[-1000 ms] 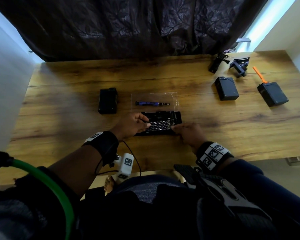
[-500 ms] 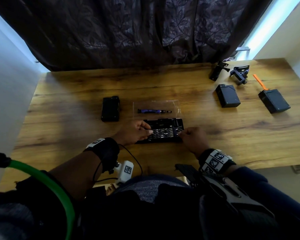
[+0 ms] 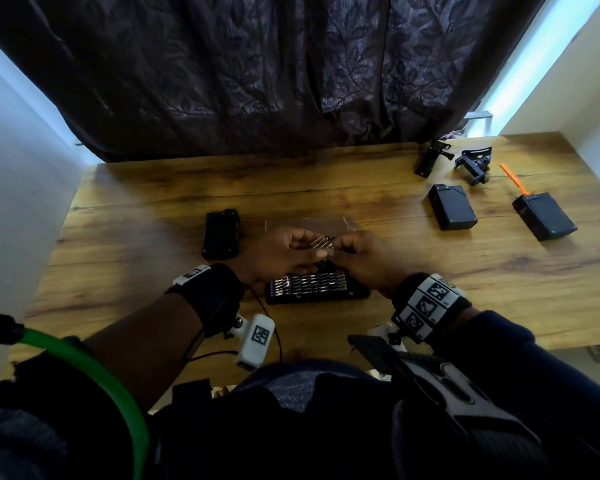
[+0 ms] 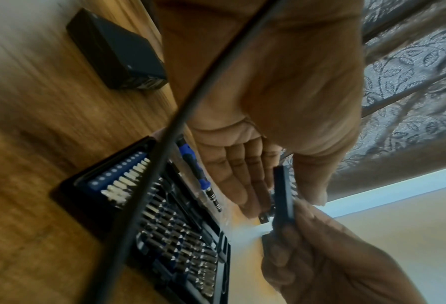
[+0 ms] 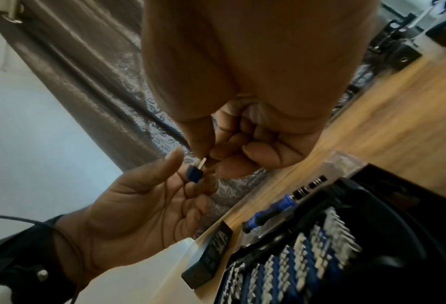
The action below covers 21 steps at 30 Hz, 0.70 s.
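An open black bit case (image 3: 312,291) with rows of silver bits lies on the wooden table (image 3: 153,271) in front of me. Both hands hover just above its far edge. My left hand (image 3: 309,247) holds a short blue bit strip (image 5: 193,173) between fingers and thumb. My right hand (image 3: 336,249) pinches a silver bit (image 5: 203,162) that sticks out of that strip. The same strip (image 4: 284,191) shows edge-on in the left wrist view. A blue-handled screwdriver (image 4: 198,170) lies on the clear lid behind the case, hidden by my hands in the head view.
A black box (image 3: 220,233) sits left of the case. At the right are two more black boxes (image 3: 452,211) (image 3: 544,220), an orange tool (image 3: 513,178) and black clamps (image 3: 430,157). A dark curtain (image 3: 257,81) hangs behind the table.
Both hands have risen from the bit case and come together above its far edge, now holding a blue bit strip between them. The case lies nearer to me in view.
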Motion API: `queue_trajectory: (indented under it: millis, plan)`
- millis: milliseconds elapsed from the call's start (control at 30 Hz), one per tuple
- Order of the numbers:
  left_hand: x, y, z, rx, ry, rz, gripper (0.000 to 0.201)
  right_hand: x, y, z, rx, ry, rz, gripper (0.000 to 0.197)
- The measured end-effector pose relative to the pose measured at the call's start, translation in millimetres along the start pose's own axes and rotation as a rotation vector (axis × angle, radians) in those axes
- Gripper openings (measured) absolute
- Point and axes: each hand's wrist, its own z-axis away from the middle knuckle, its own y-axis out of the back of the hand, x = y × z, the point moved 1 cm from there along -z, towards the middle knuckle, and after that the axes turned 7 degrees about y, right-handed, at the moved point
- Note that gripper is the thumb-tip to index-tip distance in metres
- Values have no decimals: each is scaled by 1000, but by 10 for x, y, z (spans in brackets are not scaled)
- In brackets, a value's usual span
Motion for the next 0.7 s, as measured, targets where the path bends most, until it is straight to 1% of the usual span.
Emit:
queue_trajectory:
  millis: [33,100,133,167,267,400,567,700]
  plan:
    - [28,8,4,14,-19,-9,42,-52,-10,-46,2,16,4,17]
    - [38,29,4,58,-43,-1,21,-93,-28,-113,12,20,-32,16]
    - [31,43,2,79,-48,25,14,-96,-34,-138,16,18,-68,14]
    - [18,64,3,99,-49,65,13,-104,-47,-157,16,21,-111,13]
    - [15,110,32,146,-46,198,15,-112,-89,-183,2,40,-196,11]
    - [-11,168,65,114,-50,283,18,-144,-137,-210,-11,66,-177,15]
    - [12,219,52,81,-40,272,21,-139,-159,-307,84,65,-132,14]
    - [1,248,16,94,-28,249,22,-124,-189,-339,76,31,-105,14]
